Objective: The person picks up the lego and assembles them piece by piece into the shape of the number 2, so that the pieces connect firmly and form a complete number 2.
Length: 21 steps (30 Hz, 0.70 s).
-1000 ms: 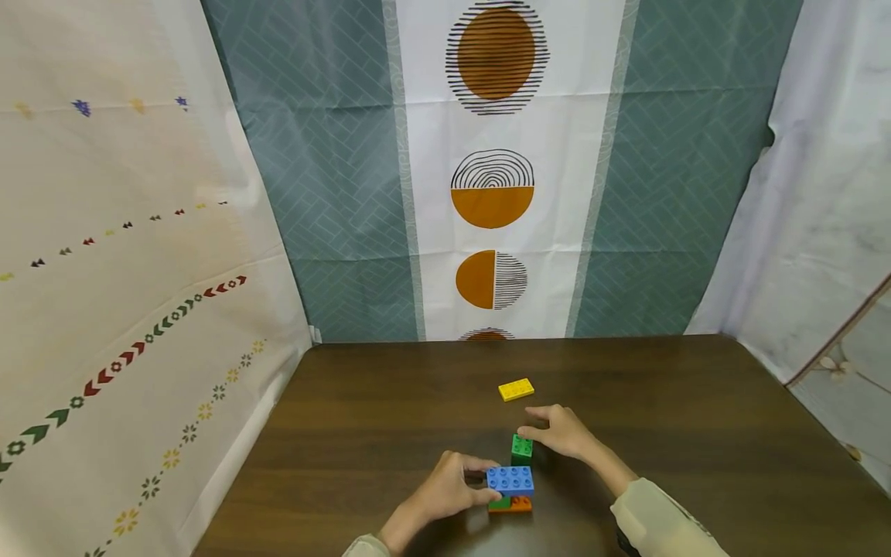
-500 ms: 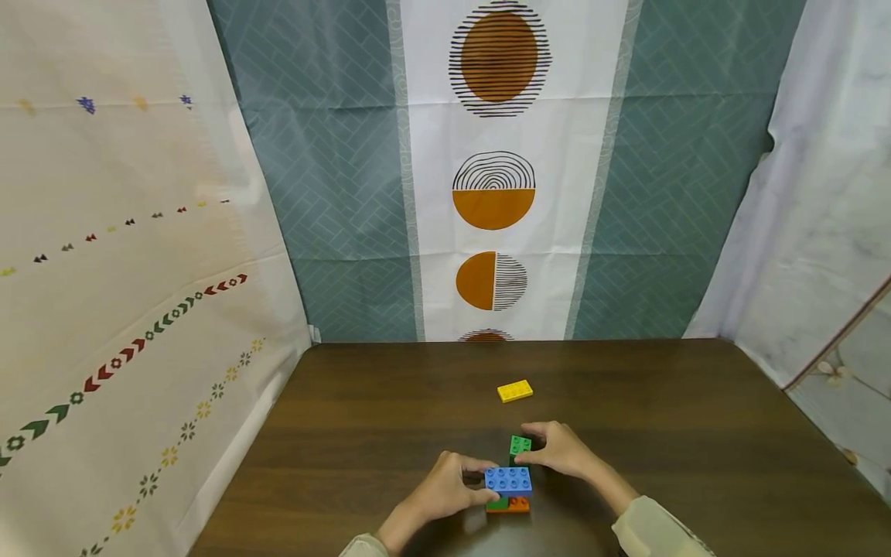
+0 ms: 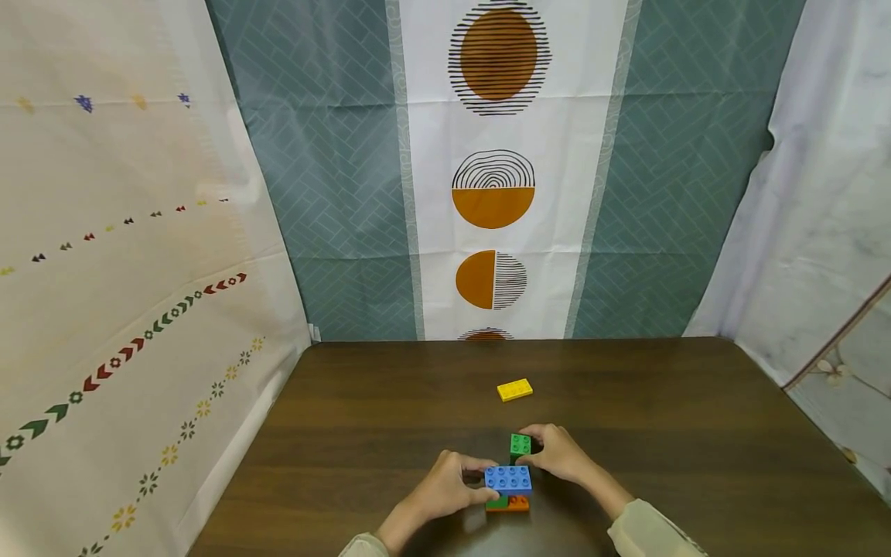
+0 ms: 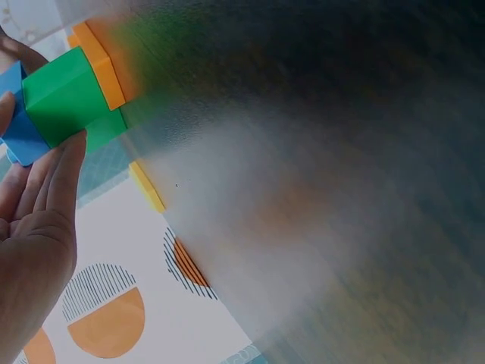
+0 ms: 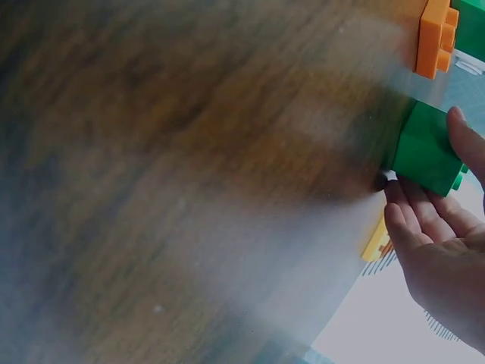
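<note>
Left hand (image 3: pixel 440 489): positioned at the left end of the blue brick (image 3: pixel 509 480). The fingers (image 3: pixel 480 465) are curled round that end and grasp it, thumb on the near side. In the left wrist view the fingers (image 4: pixel 62 176) lie fairly straight against the side of a green brick (image 4: pixel 59 95) in the stack, with the blue brick partly visible behind them.

Blue brick: seated on top of a small stack on the dark wooden counter (image 3: pixel 696 433), near the person's edge. Under it sit a green brick (image 3: pixel 498 503) at left and an orange brick (image 3: pixel 518 504) at right, both resting on the counter.

Right hand (image 3: pixel 561 454): positioned just beyond and to the right of the stack. The fingers (image 3: pixel 539 432) are bent round a small green brick (image 3: pixel 520 445) and pinch it, the thumb low on its near side. The right wrist view shows the fingertips (image 5: pixel 403 208) against this green brick (image 5: pixel 426 149), whose lower edge is at or just above the counter; contact with the counter cannot be confirmed. This brick stands directly behind the blue brick, close to its far right corner.

Yellow plate brick (image 3: pixel 515 390): lies flat on the counter, farther away, well apart from both hands
</note>
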### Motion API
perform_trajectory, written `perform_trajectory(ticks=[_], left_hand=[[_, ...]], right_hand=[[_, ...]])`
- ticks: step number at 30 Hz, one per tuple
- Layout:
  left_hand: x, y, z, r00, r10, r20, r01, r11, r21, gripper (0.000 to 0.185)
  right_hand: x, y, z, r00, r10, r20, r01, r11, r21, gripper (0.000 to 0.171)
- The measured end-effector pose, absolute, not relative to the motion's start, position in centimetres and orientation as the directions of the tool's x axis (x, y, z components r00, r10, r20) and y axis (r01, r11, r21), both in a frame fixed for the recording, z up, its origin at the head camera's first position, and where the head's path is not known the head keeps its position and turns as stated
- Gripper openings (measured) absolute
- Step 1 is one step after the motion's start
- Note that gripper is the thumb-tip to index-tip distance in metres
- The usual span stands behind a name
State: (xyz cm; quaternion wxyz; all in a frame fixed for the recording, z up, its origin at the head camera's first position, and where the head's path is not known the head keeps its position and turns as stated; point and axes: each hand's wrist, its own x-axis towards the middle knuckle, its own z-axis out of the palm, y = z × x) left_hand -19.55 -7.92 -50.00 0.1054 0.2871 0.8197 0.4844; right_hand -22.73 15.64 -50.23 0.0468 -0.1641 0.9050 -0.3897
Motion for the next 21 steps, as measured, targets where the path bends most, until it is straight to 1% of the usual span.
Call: perform_trajectory(ticks=[3,9,13,17,21], left_hand=[[-19.51,-7.87,-49.89,-0.813,0.572,0.110,0.366,0.355,0.860,0.034],[-19.39,-7.88,-49.72,-0.817,0.565,0.111,0.358,0.347,0.867,0.034],[-19.39,-7.88,-49.59,-0.818,0.568,0.097,0.344,0.346,0.873,0.033],[-19.53,-7.87,-49.47,-0.814,0.575,0.088,0.346,0.357,0.867,0.032],[-19.61,-7.91,-49.55,-0.812,0.577,0.088,0.355,0.368,0.859,0.033]], right_hand=[[-22.62,15.64,-50.22,-0.943,-0.330,0.049,-0.263,0.644,-0.718,0.044],[-22.34,15.78,-50.08,-0.952,-0.304,0.036,-0.237,0.656,-0.717,0.043],[-22.23,15.96,-50.11,-0.956,-0.292,0.031,-0.220,0.644,-0.733,0.038],[-22.24,16.16,-50.25,-0.954,-0.297,0.048,-0.233,0.630,-0.741,0.034],[-22.13,16.37,-50.32,-0.954,-0.292,0.061,-0.238,0.620,-0.747,0.035]])
